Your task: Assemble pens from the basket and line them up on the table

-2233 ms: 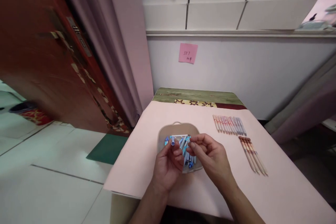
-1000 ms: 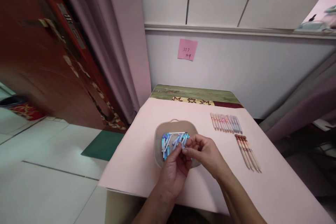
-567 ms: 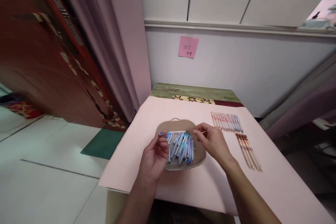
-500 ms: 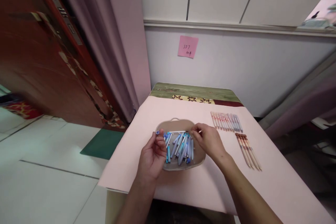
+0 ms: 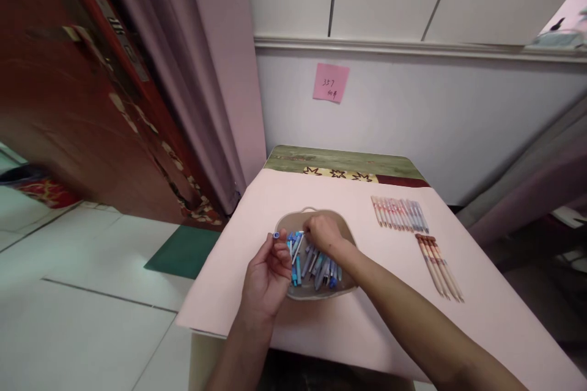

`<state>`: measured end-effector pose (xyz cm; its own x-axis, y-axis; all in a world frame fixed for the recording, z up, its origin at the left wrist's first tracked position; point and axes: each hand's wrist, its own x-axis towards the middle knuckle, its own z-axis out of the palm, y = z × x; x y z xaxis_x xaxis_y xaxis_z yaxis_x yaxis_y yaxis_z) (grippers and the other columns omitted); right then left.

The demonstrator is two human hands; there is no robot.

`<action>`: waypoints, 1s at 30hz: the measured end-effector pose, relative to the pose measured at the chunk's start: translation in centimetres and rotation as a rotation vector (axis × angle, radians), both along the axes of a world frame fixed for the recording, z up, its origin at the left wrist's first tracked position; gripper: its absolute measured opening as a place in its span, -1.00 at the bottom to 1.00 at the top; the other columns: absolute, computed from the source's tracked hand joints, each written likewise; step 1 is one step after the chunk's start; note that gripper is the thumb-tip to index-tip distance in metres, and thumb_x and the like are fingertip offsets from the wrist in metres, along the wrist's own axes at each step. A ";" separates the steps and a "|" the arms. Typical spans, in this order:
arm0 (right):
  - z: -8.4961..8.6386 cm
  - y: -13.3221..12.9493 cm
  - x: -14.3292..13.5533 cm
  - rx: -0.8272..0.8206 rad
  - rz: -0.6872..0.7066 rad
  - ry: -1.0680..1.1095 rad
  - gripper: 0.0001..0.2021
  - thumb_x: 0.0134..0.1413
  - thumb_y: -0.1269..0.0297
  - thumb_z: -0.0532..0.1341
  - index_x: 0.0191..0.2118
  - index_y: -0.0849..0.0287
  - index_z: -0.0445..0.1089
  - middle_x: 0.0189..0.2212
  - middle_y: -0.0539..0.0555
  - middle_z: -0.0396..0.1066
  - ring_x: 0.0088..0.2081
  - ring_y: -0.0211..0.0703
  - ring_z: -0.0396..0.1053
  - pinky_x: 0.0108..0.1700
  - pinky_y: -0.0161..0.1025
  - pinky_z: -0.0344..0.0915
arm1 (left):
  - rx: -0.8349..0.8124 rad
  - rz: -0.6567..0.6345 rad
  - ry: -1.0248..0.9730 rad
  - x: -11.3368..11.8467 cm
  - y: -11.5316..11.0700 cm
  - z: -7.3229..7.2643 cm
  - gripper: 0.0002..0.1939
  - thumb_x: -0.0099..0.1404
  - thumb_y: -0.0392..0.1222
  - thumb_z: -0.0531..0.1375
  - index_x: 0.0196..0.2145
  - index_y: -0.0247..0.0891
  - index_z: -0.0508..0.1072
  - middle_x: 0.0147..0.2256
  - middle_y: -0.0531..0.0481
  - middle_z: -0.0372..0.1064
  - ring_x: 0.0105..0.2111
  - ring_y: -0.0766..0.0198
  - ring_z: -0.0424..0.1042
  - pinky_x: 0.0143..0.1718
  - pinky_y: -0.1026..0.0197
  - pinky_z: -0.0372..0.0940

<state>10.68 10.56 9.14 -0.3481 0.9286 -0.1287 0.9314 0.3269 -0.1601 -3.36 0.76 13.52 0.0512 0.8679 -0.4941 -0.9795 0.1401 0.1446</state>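
Note:
My left hand [image 5: 266,269] is raised palm up at the left side of a beige basket [image 5: 352,250]. Its thumb and forefinger pinch a blue pen [image 5: 276,235], of which only the round end shows. Inside the basket lies a loose heap of pens [image 5: 323,266] in blue, light blue and white. Over the back of that heap my right hand [image 5: 323,233] reaches in, fingers closed and pointing down. Whatever its fingertips grip is hidden behind the hand. A white pen [image 5: 297,248] leans between the two hands.
A row of patterned pens [image 5: 400,214] lies to the right on the pink-covered table [image 5: 238,269]. Nearer me are several brown-topped pens [image 5: 439,267] side by side. A pink note [image 5: 331,82] is stuck to the wall behind. A red door [image 5: 82,104] stands at the left.
My right hand has moved left from the basket's right rim to over the pens, and its fingers have closed. My left hand stays in place, still pinching the blue pen.

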 end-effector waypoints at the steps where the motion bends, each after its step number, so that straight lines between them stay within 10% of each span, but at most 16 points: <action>1: -0.2 0.1 -0.5 -0.002 0.008 -0.010 -0.78 0.08 0.42 0.14 -0.24 0.24 0.55 -0.27 0.26 0.54 -0.18 -0.02 0.48 -0.16 -0.25 0.30 | 0.000 -0.002 0.002 0.1 0.0 0.0 -0.76 0.42 -0.34 -0.06 -0.22 -0.42 0.40 -0.41 -0.12 0.48 -0.61 0.50 0.36 -0.62 0.50 0.35; 19: 1.6 -1.5 -1.7 0.085 -0.052 -0.014 -0.82 0.10 0.42 0.12 -0.21 0.31 0.43 -0.33 0.31 0.52 -0.27 -0.02 0.49 -0.26 -0.26 0.30 | -0.011 -0.118 0.076 1.5 -1.1 0.2 -0.78 0.38 -0.39 0.00 -0.25 -0.51 0.43 -0.41 -0.16 0.50 -0.61 0.46 0.37 -0.63 0.46 0.35; 25: 4.9 -4.7 2.4 0.238 -0.137 0.566 -0.94 -0.02 0.42 0.11 -0.41 0.16 0.32 -0.58 -0.05 0.40 -0.53 -0.27 0.34 -0.47 -0.39 0.13 | 0.010 -0.140 0.064 2.1 -0.9 0.2 -0.78 0.39 -0.37 0.00 -0.28 -0.50 0.42 -0.42 -0.15 0.49 -0.63 0.47 0.34 -0.65 0.45 0.32; 30: 3.8 -5.3 5.4 0.164 -0.240 0.835 -0.87 -0.04 0.39 0.12 -0.31 0.15 0.35 -0.56 -0.07 0.44 -0.51 -0.26 0.38 -0.41 -0.38 0.21 | 0.035 -0.119 0.102 1.8 0.0 -0.1 -0.77 0.40 -0.37 -0.02 -0.27 -0.51 0.41 -0.43 -0.14 0.48 -0.61 0.47 0.36 -0.62 0.46 0.34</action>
